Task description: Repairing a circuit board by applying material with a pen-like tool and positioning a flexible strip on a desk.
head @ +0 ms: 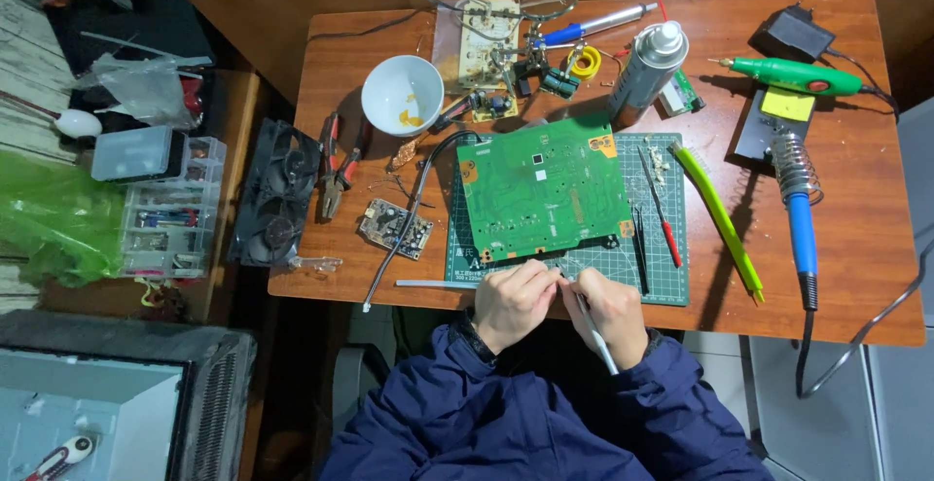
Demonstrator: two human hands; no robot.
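Observation:
My left hand [513, 301] and my right hand [611, 312] meet at the near edge of the wooden table [856, 248], just in front of a large green circuit board [541, 189]. My right hand grips a slim silver tool [595, 335] like a pen, its tip pointing toward my left fingers. My left hand is closed, its fingertips pinched together against the tool's tip; what it pinches is too small to see. The board lies flat on a dark green cutting mat [671, 267].
A soldering iron [800, 218] on its stand, a yellow-green pump [718, 213], spray can [646, 71], white bowl [402, 94], pliers [338, 165], small circuit board [394, 227], tweezers and red screwdriver [662, 216] lie on the table. A fan [277, 194] and parts boxes [167, 211] sit left.

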